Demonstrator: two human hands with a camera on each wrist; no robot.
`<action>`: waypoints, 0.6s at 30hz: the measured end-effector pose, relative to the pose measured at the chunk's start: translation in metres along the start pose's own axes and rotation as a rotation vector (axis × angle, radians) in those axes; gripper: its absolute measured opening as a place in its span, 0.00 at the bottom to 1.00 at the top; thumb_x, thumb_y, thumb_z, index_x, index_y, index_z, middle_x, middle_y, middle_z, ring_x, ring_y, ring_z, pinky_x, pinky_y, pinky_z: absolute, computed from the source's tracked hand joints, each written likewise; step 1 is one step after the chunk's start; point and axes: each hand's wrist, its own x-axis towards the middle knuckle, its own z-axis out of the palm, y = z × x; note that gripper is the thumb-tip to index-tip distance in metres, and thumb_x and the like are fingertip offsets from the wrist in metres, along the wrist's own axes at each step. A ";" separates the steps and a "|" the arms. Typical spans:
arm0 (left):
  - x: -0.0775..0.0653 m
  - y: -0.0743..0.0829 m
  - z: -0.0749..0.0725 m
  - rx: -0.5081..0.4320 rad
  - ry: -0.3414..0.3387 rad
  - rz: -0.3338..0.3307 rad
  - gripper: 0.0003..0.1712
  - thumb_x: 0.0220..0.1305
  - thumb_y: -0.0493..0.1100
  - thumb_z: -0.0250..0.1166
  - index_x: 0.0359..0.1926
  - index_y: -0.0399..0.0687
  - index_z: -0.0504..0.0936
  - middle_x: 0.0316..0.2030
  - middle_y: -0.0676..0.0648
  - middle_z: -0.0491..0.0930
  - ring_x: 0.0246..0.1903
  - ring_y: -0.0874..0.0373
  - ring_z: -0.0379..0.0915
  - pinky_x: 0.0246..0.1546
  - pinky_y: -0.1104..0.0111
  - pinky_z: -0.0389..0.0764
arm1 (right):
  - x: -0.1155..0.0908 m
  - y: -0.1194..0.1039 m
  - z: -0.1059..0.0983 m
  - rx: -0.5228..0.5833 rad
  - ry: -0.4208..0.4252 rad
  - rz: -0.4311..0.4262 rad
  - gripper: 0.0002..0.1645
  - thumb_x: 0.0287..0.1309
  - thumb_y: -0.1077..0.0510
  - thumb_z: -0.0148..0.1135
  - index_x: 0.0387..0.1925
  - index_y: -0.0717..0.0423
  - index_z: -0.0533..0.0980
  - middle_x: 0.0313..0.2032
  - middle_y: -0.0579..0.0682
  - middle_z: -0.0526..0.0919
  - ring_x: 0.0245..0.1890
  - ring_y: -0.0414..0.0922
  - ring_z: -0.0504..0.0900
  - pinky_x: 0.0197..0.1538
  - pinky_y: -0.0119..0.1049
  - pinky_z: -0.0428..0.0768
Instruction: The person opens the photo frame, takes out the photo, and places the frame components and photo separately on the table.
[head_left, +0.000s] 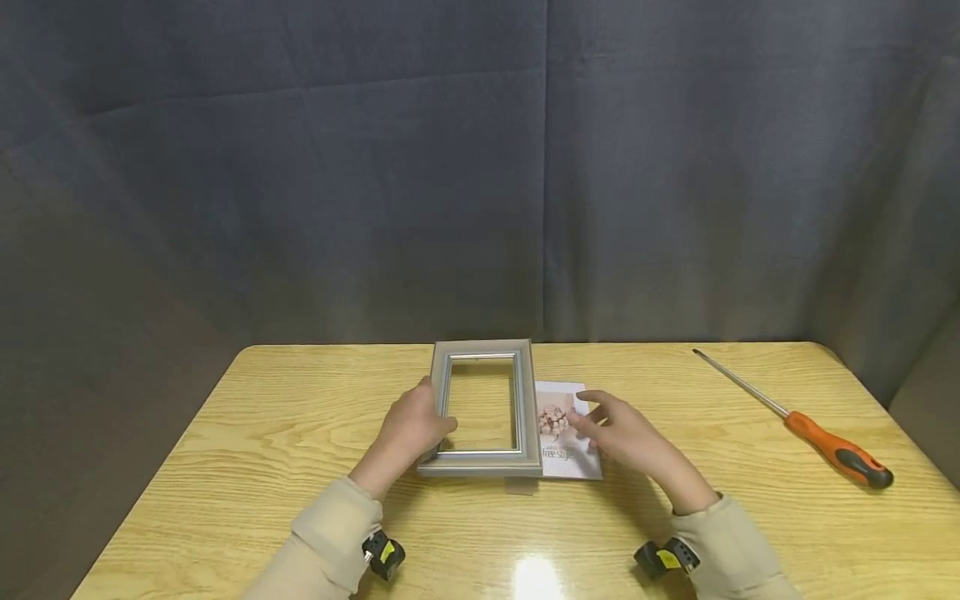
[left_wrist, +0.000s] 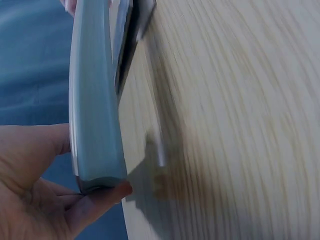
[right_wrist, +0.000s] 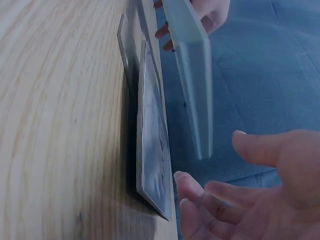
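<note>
My left hand (head_left: 411, 429) grips the left side of an empty grey picture frame (head_left: 529, 408). In the left wrist view, the thumb lies on one face of the frame (left_wrist: 95, 100) and the fingers on the other. The frame is held above the table. Partly behind it lies a backing panel (head_left: 572, 463) with a flower picture and the print "free style"; its left part is hidden. Over that panel's right side hovers my right hand (head_left: 626, 429), fingers loosely bent and holding nothing. The right wrist view shows a gap between this hand (right_wrist: 260, 195) and the frame (right_wrist: 192, 75).
A screwdriver (head_left: 832, 442) with an orange and black handle lies at the table's right. From under the panel sticks a small flat grey piece (head_left: 521, 487). Behind the wooden table (head_left: 225, 483) hangs a dark curtain (head_left: 420, 208).
</note>
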 end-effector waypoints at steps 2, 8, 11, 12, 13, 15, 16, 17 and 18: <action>0.000 -0.007 -0.005 0.014 0.002 -0.003 0.43 0.53 0.30 0.67 0.66 0.17 0.58 0.48 0.22 0.77 0.43 0.33 0.80 0.31 0.52 0.86 | 0.000 0.000 0.000 -0.016 -0.002 -0.007 0.34 0.71 0.51 0.57 0.65 0.73 0.64 0.38 0.58 0.84 0.30 0.46 0.82 0.33 0.38 0.80; -0.002 -0.026 -0.021 0.042 -0.009 -0.028 0.44 0.55 0.31 0.66 0.67 0.16 0.55 0.49 0.19 0.75 0.44 0.30 0.80 0.28 0.55 0.86 | -0.001 0.000 -0.001 -0.052 -0.005 -0.014 0.30 0.71 0.51 0.57 0.61 0.72 0.70 0.34 0.54 0.85 0.30 0.46 0.82 0.31 0.38 0.78; -0.003 -0.035 -0.030 0.060 -0.010 -0.033 0.44 0.56 0.31 0.66 0.67 0.15 0.54 0.49 0.18 0.74 0.44 0.29 0.79 0.29 0.55 0.86 | -0.001 0.001 -0.001 -0.053 -0.007 -0.018 0.28 0.71 0.52 0.57 0.60 0.71 0.71 0.33 0.54 0.85 0.29 0.46 0.81 0.30 0.38 0.78; -0.003 -0.037 -0.033 0.068 -0.010 -0.034 0.44 0.56 0.31 0.66 0.67 0.15 0.54 0.50 0.18 0.74 0.44 0.29 0.79 0.30 0.54 0.86 | -0.002 0.001 -0.001 -0.052 -0.004 -0.017 0.28 0.71 0.52 0.57 0.60 0.71 0.72 0.33 0.54 0.85 0.29 0.46 0.81 0.30 0.38 0.78; -0.004 -0.040 -0.036 0.074 -0.011 -0.038 0.44 0.56 0.31 0.66 0.67 0.15 0.53 0.50 0.18 0.74 0.45 0.29 0.79 0.30 0.54 0.86 | -0.002 0.002 -0.001 -0.055 -0.003 -0.024 0.27 0.71 0.52 0.57 0.60 0.71 0.72 0.33 0.54 0.85 0.29 0.46 0.82 0.30 0.38 0.78; -0.004 -0.044 -0.042 0.088 -0.012 -0.045 0.44 0.56 0.31 0.65 0.67 0.15 0.53 0.50 0.18 0.74 0.46 0.29 0.79 0.32 0.53 0.86 | -0.002 0.002 -0.002 -0.057 0.003 -0.020 0.27 0.70 0.53 0.57 0.59 0.71 0.72 0.33 0.54 0.85 0.29 0.46 0.82 0.31 0.38 0.78; -0.004 -0.047 -0.045 0.095 -0.016 -0.048 0.44 0.56 0.31 0.65 0.67 0.15 0.52 0.50 0.18 0.74 0.46 0.29 0.78 0.33 0.52 0.86 | -0.002 0.002 -0.001 -0.057 0.006 -0.014 0.27 0.70 0.53 0.58 0.59 0.70 0.73 0.33 0.54 0.85 0.29 0.46 0.82 0.32 0.38 0.79; -0.004 -0.049 -0.048 0.102 -0.018 -0.051 0.44 0.56 0.31 0.65 0.67 0.14 0.53 0.51 0.18 0.74 0.46 0.29 0.78 0.33 0.52 0.85 | -0.002 0.003 -0.002 -0.058 0.007 -0.011 0.27 0.70 0.53 0.58 0.59 0.70 0.73 0.33 0.54 0.85 0.29 0.46 0.82 0.32 0.37 0.79; -0.004 -0.050 -0.050 0.108 -0.021 -0.049 0.43 0.56 0.31 0.65 0.67 0.14 0.53 0.51 0.18 0.74 0.46 0.29 0.78 0.34 0.52 0.85 | -0.002 0.003 -0.002 -0.058 0.008 -0.006 0.27 0.70 0.53 0.58 0.59 0.70 0.73 0.33 0.54 0.85 0.29 0.46 0.82 0.33 0.38 0.79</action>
